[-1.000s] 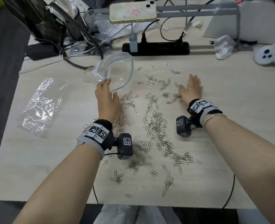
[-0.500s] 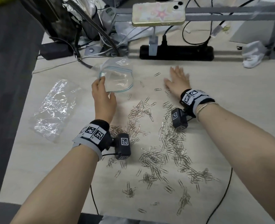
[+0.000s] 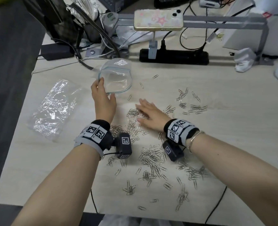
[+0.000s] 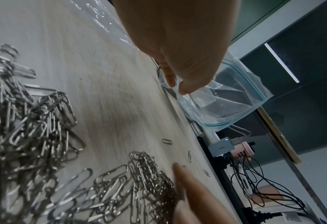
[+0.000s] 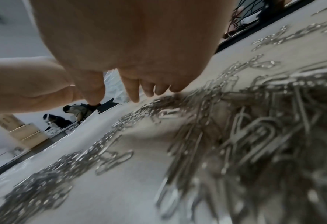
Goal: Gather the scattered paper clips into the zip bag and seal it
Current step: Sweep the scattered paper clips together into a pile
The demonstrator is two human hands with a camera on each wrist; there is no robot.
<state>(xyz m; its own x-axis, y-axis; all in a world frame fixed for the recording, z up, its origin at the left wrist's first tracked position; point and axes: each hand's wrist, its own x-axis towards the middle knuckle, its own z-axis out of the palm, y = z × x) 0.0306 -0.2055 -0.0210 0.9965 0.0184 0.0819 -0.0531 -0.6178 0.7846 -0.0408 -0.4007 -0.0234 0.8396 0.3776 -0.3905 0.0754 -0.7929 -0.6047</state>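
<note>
Lying nearest the table's point(image 3: 37, 176) front edge, loose paper clips point(image 3: 153, 159) spread in silver clumps across the pale wood, thickest between the two forearms and thinning toward the far side. Just beyond that heap, the right hand point(image 3: 148, 114) rests flat on a cluster of clips, fingers point(image 5: 133, 89) straight and slightly spread, palm down, gripping nothing. Beside it and a little farther off, the left hand point(image 3: 104, 101) pinches the near rim of the zip bag point(image 3: 117, 79) between thumb and fingertips, holding its blue-lined mouth gaping wide toward the clips. The bag looks empty and sits on the table's far-left part, just past the clips. Well to the left lies a crinkled clear plastic sheet point(image 3: 53, 108). Farther back stand a black power strip point(image 3: 174, 57) and a phone point(image 3: 158, 20) propped on a grey rail.
</note>
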